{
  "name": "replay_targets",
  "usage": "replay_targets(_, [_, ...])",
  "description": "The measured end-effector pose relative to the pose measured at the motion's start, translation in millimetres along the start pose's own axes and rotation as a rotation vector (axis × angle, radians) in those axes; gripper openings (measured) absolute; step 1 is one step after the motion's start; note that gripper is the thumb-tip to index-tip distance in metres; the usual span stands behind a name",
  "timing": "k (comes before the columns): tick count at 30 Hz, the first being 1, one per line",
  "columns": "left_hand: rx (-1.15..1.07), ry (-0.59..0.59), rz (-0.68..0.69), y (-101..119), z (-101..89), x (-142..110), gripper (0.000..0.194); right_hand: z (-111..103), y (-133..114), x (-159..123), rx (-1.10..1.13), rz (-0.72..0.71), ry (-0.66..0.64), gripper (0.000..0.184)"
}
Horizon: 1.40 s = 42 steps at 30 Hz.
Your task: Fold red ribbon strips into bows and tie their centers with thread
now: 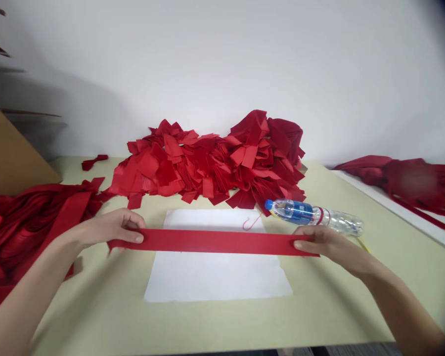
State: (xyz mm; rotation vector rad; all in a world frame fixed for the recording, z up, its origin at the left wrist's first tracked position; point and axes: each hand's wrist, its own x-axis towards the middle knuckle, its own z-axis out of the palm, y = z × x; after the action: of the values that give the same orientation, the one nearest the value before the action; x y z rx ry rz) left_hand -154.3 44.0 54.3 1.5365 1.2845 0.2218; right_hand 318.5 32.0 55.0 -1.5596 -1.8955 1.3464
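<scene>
A long red fabric strip [215, 242] is stretched flat and level above a white paper sheet [215, 277] on the pale table [207, 321]. My left hand [114, 226] pinches the strip's left end, thumb on top. At the strip's right end my right hand [321, 243] grips it the same way. Both hands are closed on the strip.
A big heap of folded red fabric bows [215, 160] lies behind the sheet against the white wall. A plastic water bottle [313, 215] lies on its side near my right hand. Loose red strips [33, 217] pile at left beside a cardboard box [7, 153]; more red cloth [411, 183] at right.
</scene>
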Motion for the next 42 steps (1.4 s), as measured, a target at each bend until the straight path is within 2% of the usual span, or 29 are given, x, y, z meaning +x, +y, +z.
replay_targets(3, [-0.003,0.0,-0.066,-25,1.8,10,0.026,-15,25,-2,-0.059,0.016,0.12,0.023])
replay_targets(5, [-0.016,0.006,-0.061,-36,2.5,14,0.027,-21,36,-3,-0.069,0.049,0.229,0.024])
replay_targets(7, [-0.024,0.02,-0.037,-41,3.1,16,0.028,-20,38,-3,-0.096,0.071,0.307,0.025])
replay_targets(9, [-0.009,0.018,-0.016,-38,5.2,18,0.032,-11,31,0,-0.16,0.037,0.324,0.026])
replay_targets(11, [0.028,-0.009,0.018,-29,9.7,19,0.033,6,17,7,-0.223,-0.075,0.287,0.029])
replay_targets(14, [0.091,-0.051,0.094,-8,19.7,19,0.028,39,-7,27,-0.301,-0.273,0.164,0.031])
replay_targets(16, [0.145,-0.051,0.152,7,26.1,18,0.024,61,-21,43,-0.39,-0.398,0.073,0.036])
replay_targets(19, [0.209,-0.021,0.234,24,31.7,12,0.021,88,-35,65,-0.437,-0.511,-0.1,0.048])
replay_targets(20, [0.211,-0.018,0.259,28,32.1,9,0.019,94,-39,71,-0.436,-0.529,-0.142,0.047])
replay_targets(23, [0.154,0.023,0.318,35,28.5,-2,0.013,101,-48,81,-0.42,-0.574,-0.223,0.021])
replay_targets(24, [0.122,0.062,0.325,36,26.0,-7,0.012,101,-51,81,-0.401,-0.58,-0.242,0.017])
replay_targets(27, [0.029,0.204,0.306,36,16.8,-20,0.011,99,-54,76,-0.288,-0.54,-0.282,0.021])
replay_targets(30, [-0.012,0.288,0.281,33,8.0,-32,0.008,105,-52,70,-0.294,-0.492,-0.273,0.038])
replay_targets(33, [-0.071,0.404,0.237,26,-1.1,-42,0.008,113,-51,68,-0.415,-0.482,-0.245,0.028])
replay_targets(36, [-0.052,0.483,0.099,15,-12.2,-48,0.015,103,-51,68,-0.369,-0.438,-0.245,0.032])
replay_targets(39, [0.104,0.47,0.0,4,-18.8,-50,0.009,74,-48,64,-0.267,-0.338,-0.198,0.031])
replay_targets(42, [0.136,0.421,-0.02,-1,-13.8,-46,0.006,43,-36,56,-0.186,-0.228,-0.101,0.029])
